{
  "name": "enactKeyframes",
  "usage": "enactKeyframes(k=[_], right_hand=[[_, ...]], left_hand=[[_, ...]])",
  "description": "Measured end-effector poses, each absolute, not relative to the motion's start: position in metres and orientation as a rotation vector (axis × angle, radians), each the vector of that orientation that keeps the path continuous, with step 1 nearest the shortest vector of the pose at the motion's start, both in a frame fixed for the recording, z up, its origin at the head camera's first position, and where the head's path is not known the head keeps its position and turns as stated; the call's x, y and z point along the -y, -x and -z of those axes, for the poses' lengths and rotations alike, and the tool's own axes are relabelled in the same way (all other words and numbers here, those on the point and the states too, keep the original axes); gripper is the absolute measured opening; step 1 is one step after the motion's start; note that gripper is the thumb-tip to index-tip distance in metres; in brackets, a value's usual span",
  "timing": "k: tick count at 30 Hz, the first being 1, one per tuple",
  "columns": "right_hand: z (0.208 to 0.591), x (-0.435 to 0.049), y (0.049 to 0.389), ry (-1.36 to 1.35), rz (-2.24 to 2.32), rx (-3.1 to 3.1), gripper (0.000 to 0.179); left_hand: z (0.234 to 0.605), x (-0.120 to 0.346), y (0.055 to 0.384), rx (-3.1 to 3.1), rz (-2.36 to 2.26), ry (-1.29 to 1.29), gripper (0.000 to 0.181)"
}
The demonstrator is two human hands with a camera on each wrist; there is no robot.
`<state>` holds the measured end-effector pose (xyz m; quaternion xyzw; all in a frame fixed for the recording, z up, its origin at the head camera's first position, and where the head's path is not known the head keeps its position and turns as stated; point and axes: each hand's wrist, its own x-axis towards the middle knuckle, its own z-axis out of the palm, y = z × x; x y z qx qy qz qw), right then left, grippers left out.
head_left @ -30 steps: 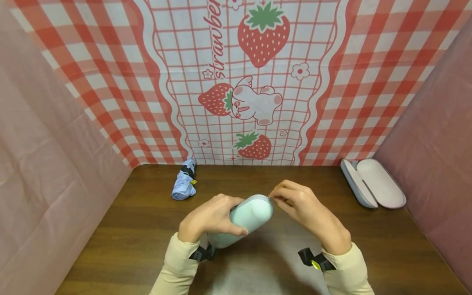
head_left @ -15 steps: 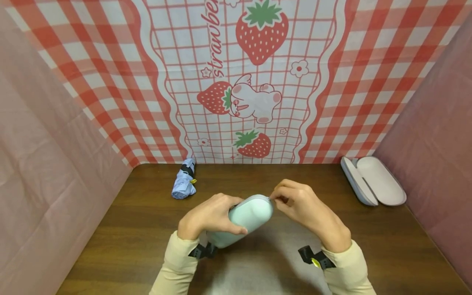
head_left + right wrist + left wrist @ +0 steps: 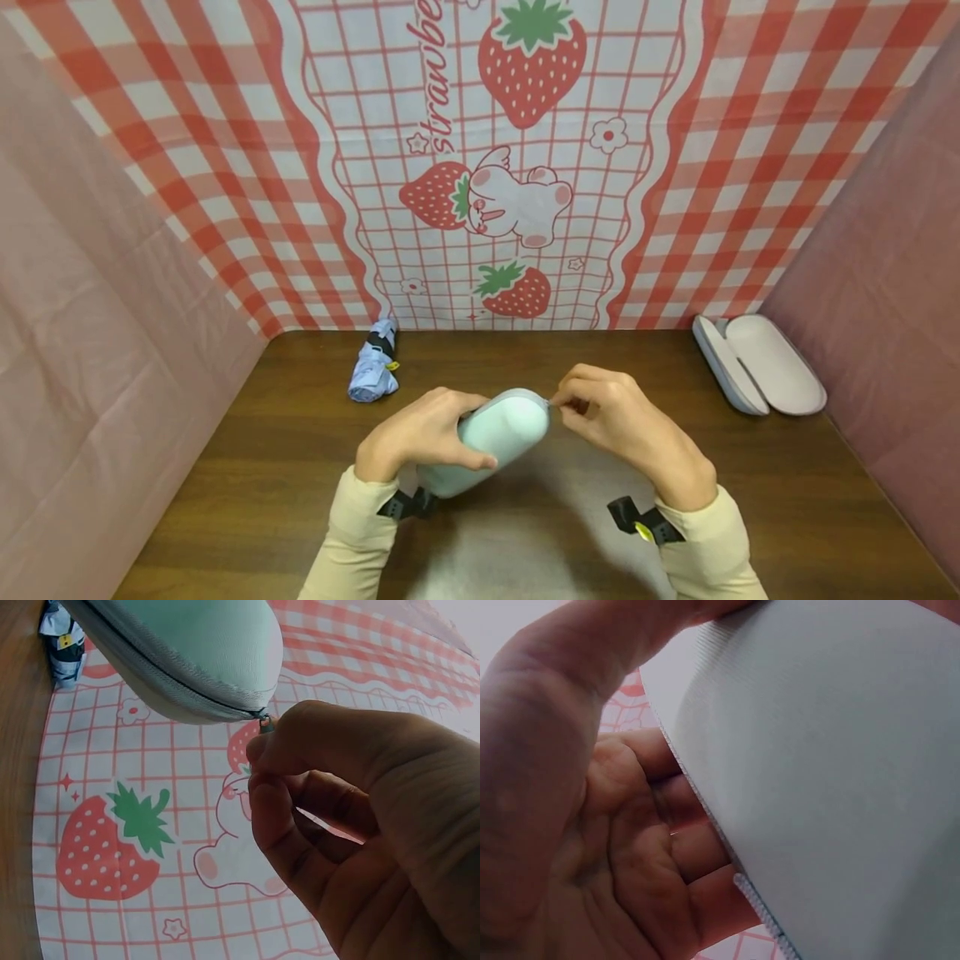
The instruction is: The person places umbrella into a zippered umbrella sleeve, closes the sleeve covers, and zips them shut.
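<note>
My left hand (image 3: 431, 429) grips a mint-green zippered case (image 3: 495, 437) with rounded ends, thumb along the near face and fingers behind it. The case is held up at a slant over the table, its far end pointing right. At that end my right hand (image 3: 611, 417) pinches the zipper pull (image 3: 265, 724) between thumb and fingertips. The right wrist view shows the zipper line (image 3: 180, 694) running along the case's edge, its two rows of teeth together near the pull. In the left wrist view the pale case wall (image 3: 817, 772) fills much of the picture, with the left palm behind.
A folded light-blue umbrella (image 3: 373, 367) with a black band lies at the back left of the brown wooden table (image 3: 247, 467). An opened grey glasses case (image 3: 776, 362) lies at the back right. A strawberry-print cloth (image 3: 517, 192) hangs behind.
The case and my left hand have shifted slightly left and up. My right hand keeps its pinch on the zipper pull, almost in the same place.
</note>
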<state>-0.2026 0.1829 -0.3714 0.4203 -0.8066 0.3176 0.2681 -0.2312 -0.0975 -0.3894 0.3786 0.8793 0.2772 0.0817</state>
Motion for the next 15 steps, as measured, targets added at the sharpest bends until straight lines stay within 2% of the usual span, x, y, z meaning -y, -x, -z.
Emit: enactKeyframes(k=[15], right_hand=[[0.3669,-0.1825,0.197,-1.142,-0.894,2.164,0.031]], left_hand=[[0.3887,0.1012,0.2305,-2.629,-0.92,-1.187,0.059]])
